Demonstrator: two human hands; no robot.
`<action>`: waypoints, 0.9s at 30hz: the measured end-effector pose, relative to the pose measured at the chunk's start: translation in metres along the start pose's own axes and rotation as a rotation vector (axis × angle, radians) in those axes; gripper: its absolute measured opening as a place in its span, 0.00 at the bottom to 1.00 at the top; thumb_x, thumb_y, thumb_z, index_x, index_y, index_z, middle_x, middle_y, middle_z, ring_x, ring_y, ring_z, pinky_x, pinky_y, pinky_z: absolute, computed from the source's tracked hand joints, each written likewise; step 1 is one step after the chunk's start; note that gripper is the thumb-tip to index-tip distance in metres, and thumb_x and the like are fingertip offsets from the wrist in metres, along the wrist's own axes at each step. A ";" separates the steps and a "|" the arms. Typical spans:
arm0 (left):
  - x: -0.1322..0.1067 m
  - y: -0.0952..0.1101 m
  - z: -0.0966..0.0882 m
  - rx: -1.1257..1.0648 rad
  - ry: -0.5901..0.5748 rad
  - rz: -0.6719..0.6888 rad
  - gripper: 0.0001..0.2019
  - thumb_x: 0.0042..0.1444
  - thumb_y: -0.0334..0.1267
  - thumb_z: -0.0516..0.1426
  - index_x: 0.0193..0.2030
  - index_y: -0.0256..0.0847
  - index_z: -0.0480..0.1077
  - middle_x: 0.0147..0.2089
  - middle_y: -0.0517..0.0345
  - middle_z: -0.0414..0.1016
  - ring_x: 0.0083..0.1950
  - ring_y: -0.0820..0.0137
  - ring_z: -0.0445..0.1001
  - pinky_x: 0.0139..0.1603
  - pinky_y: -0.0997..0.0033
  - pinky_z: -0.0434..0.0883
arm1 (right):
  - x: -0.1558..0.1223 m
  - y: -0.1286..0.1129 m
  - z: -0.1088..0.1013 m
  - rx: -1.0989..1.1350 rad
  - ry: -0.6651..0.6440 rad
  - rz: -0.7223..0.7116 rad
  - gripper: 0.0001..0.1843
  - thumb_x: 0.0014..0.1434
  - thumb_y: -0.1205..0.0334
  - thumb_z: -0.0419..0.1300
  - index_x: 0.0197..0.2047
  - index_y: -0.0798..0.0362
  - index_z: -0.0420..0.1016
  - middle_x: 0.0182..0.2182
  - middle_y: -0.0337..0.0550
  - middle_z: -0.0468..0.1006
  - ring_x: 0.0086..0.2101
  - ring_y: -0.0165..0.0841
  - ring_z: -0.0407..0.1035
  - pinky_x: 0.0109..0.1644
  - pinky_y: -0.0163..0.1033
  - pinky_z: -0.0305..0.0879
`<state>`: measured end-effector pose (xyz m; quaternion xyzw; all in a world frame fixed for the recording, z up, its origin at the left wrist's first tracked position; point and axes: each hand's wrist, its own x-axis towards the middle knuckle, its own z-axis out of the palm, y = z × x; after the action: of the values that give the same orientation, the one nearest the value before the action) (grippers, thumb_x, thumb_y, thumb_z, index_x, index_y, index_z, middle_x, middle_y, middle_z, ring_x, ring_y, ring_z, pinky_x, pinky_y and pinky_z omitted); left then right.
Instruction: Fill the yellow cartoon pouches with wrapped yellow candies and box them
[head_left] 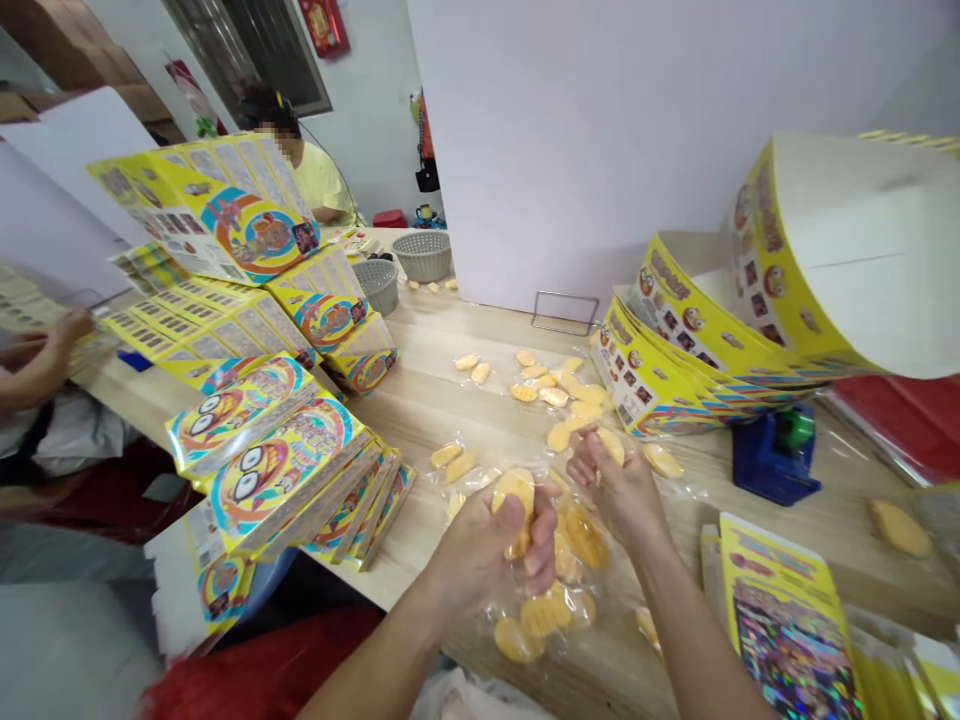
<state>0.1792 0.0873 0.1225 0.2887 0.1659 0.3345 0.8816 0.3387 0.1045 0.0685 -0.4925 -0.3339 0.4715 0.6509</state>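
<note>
My left hand is closed on a yellow oval piece in clear wrapping, the thumb pressed on its face. To its right, my right hand pinches another wrapped yellow piece between thumb and fingers. Beneath and between both hands lies a pile of wrapped yellow pieces, some with ridged surfaces. More wrapped pieces are scattered on the table beyond my hands. What exactly these pieces are, I cannot tell.
Stacked yellow printed boxes stand at the left. Open printed cartons lean at the right beside a blue tape dispenser. A white divider rises behind a wire stand. Grey baskets and a seated person are further back.
</note>
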 end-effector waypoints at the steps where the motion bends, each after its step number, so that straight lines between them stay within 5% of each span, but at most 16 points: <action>1: -0.001 -0.001 -0.001 0.006 -0.008 -0.004 0.20 0.49 0.52 0.59 0.39 0.35 0.69 0.24 0.64 0.63 0.17 0.83 0.59 0.16 0.83 0.61 | -0.009 -0.006 0.003 0.066 -0.020 0.024 0.18 0.51 0.45 0.59 0.30 0.51 0.63 0.17 0.26 0.50 0.16 0.22 0.47 0.21 0.32 0.48; 5: -0.005 -0.004 -0.001 0.036 -0.026 -0.006 0.21 0.57 0.55 0.49 0.38 0.36 0.68 0.21 0.64 0.63 0.13 0.80 0.59 0.13 0.79 0.63 | -0.037 -0.030 0.016 0.322 -0.139 0.072 0.18 0.51 0.48 0.62 0.25 0.52 0.61 0.16 0.27 0.51 0.16 0.21 0.44 0.20 0.31 0.43; 11: -0.006 -0.005 0.002 0.156 0.086 0.057 0.22 0.53 0.57 0.53 0.26 0.36 0.63 0.14 0.73 0.47 0.12 0.86 0.42 0.12 0.86 0.48 | -0.055 -0.039 0.019 0.325 -0.183 0.072 0.14 0.54 0.50 0.60 0.29 0.50 0.62 0.15 0.27 0.54 0.15 0.21 0.45 0.19 0.31 0.44; 14: -0.003 -0.013 -0.010 0.293 0.158 0.077 0.25 0.50 0.61 0.52 0.22 0.38 0.58 0.14 0.73 0.45 0.13 0.84 0.42 0.13 0.83 0.47 | -0.058 -0.025 0.011 0.079 -0.133 0.111 0.14 0.55 0.49 0.58 0.33 0.50 0.64 0.15 0.27 0.56 0.15 0.23 0.48 0.19 0.31 0.49; 17: -0.004 -0.019 -0.025 0.567 0.238 0.034 0.24 0.54 0.60 0.48 0.23 0.39 0.57 0.15 0.71 0.49 0.15 0.81 0.48 0.16 0.80 0.51 | -0.057 -0.006 0.000 -0.357 -0.128 0.087 0.12 0.54 0.51 0.58 0.32 0.51 0.67 0.19 0.33 0.66 0.21 0.28 0.61 0.27 0.35 0.61; 19: -0.007 -0.017 -0.034 0.837 0.204 0.000 0.22 0.59 0.55 0.45 0.27 0.38 0.61 0.20 0.65 0.58 0.21 0.78 0.58 0.24 0.77 0.61 | -0.055 0.004 -0.010 -0.555 -0.205 0.051 0.10 0.54 0.53 0.57 0.34 0.52 0.70 0.28 0.41 0.74 0.32 0.34 0.69 0.38 0.39 0.65; 21: -0.006 -0.009 -0.041 1.086 0.018 -0.013 0.19 0.60 0.52 0.46 0.33 0.37 0.66 0.32 0.55 0.69 0.36 0.71 0.68 0.41 0.70 0.66 | -0.053 0.008 -0.023 -0.641 -0.361 0.057 0.14 0.54 0.55 0.58 0.42 0.52 0.71 0.41 0.46 0.76 0.43 0.38 0.69 0.49 0.43 0.63; 24: 0.015 0.010 -0.058 1.285 -0.227 0.015 0.20 0.61 0.50 0.45 0.47 0.39 0.67 0.51 0.47 0.67 0.55 0.65 0.63 0.58 0.63 0.59 | -0.041 0.000 -0.044 -0.723 -0.641 0.099 0.30 0.50 0.51 0.62 0.56 0.48 0.65 0.55 0.48 0.69 0.53 0.42 0.63 0.56 0.46 0.60; 27: 0.072 0.025 -0.084 1.536 -0.036 0.103 0.18 0.63 0.42 0.41 0.55 0.42 0.63 0.59 0.49 0.62 0.61 0.66 0.58 0.62 0.61 0.54 | -0.003 -0.008 -0.052 -0.971 -0.640 0.015 0.32 0.53 0.46 0.58 0.59 0.48 0.63 0.58 0.48 0.65 0.55 0.42 0.61 0.56 0.46 0.59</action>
<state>0.1777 0.1860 0.0654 0.8326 0.3234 0.1615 0.4197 0.3868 0.0843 0.0614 -0.5698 -0.6887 0.3942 0.2136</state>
